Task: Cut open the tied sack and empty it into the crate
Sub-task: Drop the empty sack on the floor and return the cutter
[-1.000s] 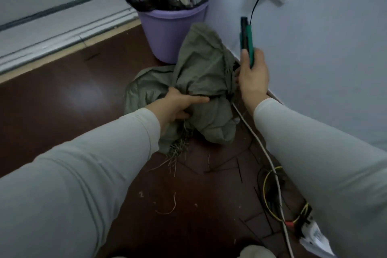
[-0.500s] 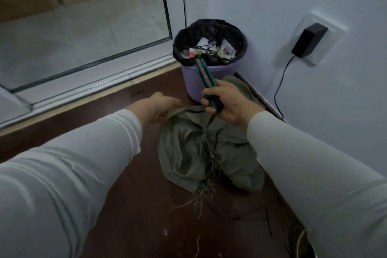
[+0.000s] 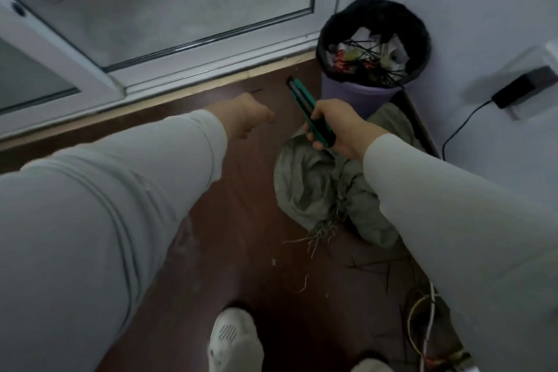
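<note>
A crumpled grey-green sack (image 3: pixel 314 187) lies flat on the dark red floor near the corner, with dry grass strands (image 3: pixel 323 229) spilling from its near edge. My right hand (image 3: pixel 341 127) hovers above the sack's far end, closed around a green and black utility knife (image 3: pixel 308 109) that points away to the upper left. My left hand (image 3: pixel 244 115) is out in the air to the left of the sack, fingers curled in, holding nothing. No crate is in view.
A purple bin (image 3: pixel 374 48) with a black liner and rubbish stands in the corner behind the sack. A charger (image 3: pixel 525 87) hangs on the right wall. Loose cables (image 3: pixel 422 317) lie at the lower right. My shoes (image 3: pixel 232 341) are at the bottom. A glass door (image 3: pixel 181 3) runs across the back.
My left hand has let go of the sack and pulled away to the left. The sack has dropped flat on the floor. The view has risen; my right hand keeps the knife.
</note>
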Action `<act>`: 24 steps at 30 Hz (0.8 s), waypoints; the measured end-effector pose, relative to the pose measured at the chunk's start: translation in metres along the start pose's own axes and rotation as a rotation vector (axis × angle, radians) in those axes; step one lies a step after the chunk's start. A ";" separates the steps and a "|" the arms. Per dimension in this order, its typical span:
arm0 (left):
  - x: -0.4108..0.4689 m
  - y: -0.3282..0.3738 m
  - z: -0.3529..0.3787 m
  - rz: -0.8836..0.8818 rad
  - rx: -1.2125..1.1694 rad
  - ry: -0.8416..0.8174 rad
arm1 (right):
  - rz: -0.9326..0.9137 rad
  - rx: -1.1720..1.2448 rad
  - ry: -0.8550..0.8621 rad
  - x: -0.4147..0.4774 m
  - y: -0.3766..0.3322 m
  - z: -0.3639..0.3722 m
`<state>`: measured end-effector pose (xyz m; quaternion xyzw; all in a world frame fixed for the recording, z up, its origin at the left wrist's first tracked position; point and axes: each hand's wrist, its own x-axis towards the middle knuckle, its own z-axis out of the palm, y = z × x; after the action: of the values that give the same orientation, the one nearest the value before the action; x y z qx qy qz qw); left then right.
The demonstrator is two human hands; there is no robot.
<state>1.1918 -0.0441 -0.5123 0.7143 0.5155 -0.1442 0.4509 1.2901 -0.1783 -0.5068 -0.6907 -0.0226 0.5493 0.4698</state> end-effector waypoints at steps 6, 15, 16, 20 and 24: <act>-0.102 -0.050 -0.081 -0.238 0.071 0.060 | 0.036 -0.225 -0.092 -0.100 -0.039 0.068; -0.304 -0.113 -0.230 -0.420 -0.321 0.251 | -0.069 -0.471 -0.310 -0.257 -0.137 0.225; -0.328 -0.121 -0.244 -0.432 -0.361 0.280 | -0.079 -0.498 -0.346 -0.276 -0.147 0.244; -0.427 -0.154 -0.298 -0.466 -0.560 0.401 | -0.119 -0.559 -0.512 -0.355 -0.173 0.320; -0.540 -0.190 -0.346 -0.518 -0.722 0.488 | -0.142 -0.611 -0.670 -0.438 -0.177 0.391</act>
<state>0.7073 -0.0857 -0.0535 0.3743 0.7831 0.1072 0.4850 0.8980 -0.0754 -0.0466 -0.5786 -0.3816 0.6769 0.2477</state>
